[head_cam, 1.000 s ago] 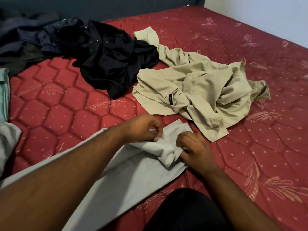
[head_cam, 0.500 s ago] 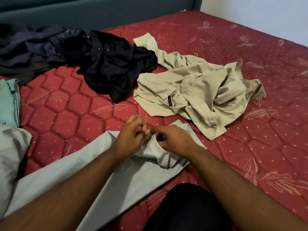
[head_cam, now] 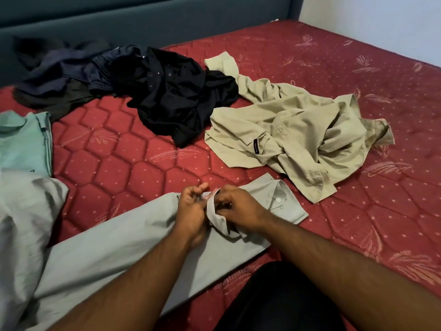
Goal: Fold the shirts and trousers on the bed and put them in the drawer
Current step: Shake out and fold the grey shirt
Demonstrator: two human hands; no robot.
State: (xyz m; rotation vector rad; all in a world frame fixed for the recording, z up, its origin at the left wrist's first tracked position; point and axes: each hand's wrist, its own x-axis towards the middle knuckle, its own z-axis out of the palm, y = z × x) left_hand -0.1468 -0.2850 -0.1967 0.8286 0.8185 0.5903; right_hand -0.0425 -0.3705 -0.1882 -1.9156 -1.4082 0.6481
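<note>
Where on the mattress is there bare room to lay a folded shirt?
Bare mattress right of the beige shirt, and a patch between the green shirt, black shirt and grey shirt. The far left, under the dark pile, is crowded.

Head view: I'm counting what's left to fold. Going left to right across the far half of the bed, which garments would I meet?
Mint-green shirt → navy garment → black shirt → beige shirt.

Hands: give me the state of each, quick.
Left hand: closed, pinching the grey shirt's sleeve cuff.
Right hand: closed, gripping the same cuff.
</note>
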